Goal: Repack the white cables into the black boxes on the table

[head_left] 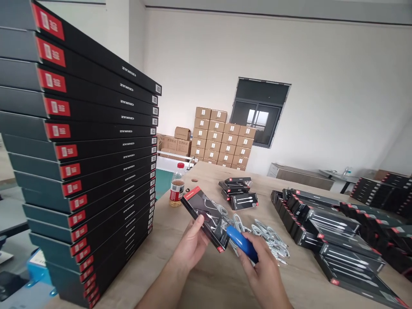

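Observation:
Tilted above the wooden table [154, 262], a flat black box [206, 216] with a red end and a clear, shiny front is gripped by my left hand [193, 244], thumb on its front. My right hand [260, 266] is wrapped round a blue, rounded tool [241, 243], whose tip is at the box's right edge. Whether the tip touches the box, I cannot tell. Coiled white cables [268, 238] lie on the table behind my right hand. Beyond the box, a small pile of black boxes [236, 186] rests on the table.
A tall stack of large black boxes [106, 150] rises close on the left. Behind my left hand stands a bottle [177, 186] with a red cap. Rows of black cable boxes [331, 227] cover the right side. Brown cartons [222, 139] are piled by the far wall.

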Motion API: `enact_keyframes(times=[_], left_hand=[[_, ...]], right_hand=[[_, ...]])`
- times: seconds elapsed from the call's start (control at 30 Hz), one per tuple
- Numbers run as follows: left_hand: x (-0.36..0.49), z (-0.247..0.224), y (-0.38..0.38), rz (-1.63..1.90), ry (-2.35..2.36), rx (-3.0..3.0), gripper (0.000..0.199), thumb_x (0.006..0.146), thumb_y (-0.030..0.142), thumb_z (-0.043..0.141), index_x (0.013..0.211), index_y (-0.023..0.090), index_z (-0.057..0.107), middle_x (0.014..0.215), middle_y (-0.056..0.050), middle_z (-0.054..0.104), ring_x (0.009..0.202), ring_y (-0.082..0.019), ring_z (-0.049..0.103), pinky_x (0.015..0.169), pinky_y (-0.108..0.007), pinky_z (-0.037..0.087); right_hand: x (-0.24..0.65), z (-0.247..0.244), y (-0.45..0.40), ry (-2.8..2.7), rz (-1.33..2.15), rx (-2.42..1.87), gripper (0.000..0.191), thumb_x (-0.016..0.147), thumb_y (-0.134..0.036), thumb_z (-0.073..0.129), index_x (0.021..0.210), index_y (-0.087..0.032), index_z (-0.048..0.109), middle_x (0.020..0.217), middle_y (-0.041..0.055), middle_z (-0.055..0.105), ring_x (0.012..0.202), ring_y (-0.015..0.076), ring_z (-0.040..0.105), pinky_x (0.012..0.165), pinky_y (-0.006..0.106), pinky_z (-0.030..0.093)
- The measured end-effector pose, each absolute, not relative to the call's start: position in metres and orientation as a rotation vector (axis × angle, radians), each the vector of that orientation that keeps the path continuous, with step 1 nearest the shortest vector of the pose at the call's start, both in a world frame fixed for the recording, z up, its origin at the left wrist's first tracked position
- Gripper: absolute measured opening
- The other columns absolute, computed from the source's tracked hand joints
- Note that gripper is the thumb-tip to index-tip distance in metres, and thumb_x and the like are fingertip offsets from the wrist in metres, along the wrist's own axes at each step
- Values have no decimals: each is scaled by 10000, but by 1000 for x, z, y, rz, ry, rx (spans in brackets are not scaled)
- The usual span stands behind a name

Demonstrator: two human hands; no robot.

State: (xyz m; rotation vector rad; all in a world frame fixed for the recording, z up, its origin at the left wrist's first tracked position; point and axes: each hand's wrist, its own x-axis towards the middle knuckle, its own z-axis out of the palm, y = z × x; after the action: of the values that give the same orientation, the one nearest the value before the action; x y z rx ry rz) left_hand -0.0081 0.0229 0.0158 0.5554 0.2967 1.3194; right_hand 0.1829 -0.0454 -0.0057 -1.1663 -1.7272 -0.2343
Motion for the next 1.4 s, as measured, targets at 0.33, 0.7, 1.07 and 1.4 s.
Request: enact_keyframes(times=[0.33,0.7,1.07,1.4], left_hand=[[-15,22,23,1215,447,428,279,843,354,671,1016,139,710,925,-97,791,866,-275,746,900,-406,539],[-14,24,21,1275,330,471,268,757,170,641,1005,116,726,902,-99,793,877,-283,742,928,-408,522],[-13,24,23,1125,484,443,258,786,249,639,984,100,711,846,-114,790,799,-279,745,819,-391,551],[-23,30,11,886,261,567,545,717,300,615,1221,96,652,898,-136,785,720,-299,736,680,-390,554]], right_hand=[[185,-6,-45,-1710,-245,-1200,237,950,-346,571,1167,-256,603,1015,69,708,913,253,697,749,365,587],[184,-15,-44,-1711,-122,-1213,274,928,-369,605,1158,-221,615,1035,75,744,909,242,723,766,331,594],[182,-10,-45,-1613,80,-1251,278,904,-406,624,1102,-211,606,1000,76,743,884,239,715,761,317,568],[185,-7,-40,-1434,264,-1361,340,875,-487,625,1075,-217,569,1018,78,739,910,253,711,803,340,541]])
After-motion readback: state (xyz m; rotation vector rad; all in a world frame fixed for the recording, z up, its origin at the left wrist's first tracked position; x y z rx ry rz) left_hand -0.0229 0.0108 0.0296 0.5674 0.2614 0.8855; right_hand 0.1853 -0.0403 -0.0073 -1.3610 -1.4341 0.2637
